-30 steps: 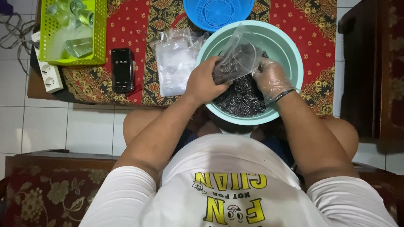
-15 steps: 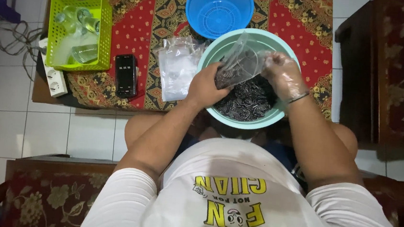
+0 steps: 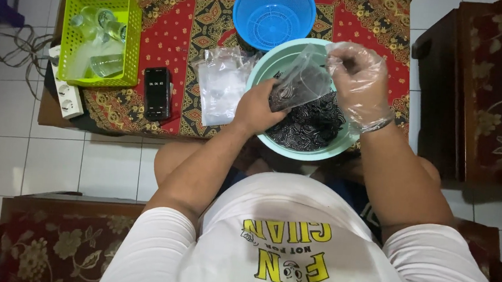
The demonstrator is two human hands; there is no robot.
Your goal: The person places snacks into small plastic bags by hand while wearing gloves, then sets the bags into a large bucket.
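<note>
Right hand (image 3: 358, 78), gloved in thin plastic, now lifted out of the dark seeds to the mouth of the clear bag (image 3: 301, 79), fingers pinched, probably around a scoop. Left hand (image 3: 258, 107) gripping that bag over the teal basin (image 3: 269, 62). Another portion apparently going in.

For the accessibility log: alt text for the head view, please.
Over a pale green basin of small dark pieces, the left hand holds a clear plastic bag while the gloved right hand is raised at its mouth.
</note>
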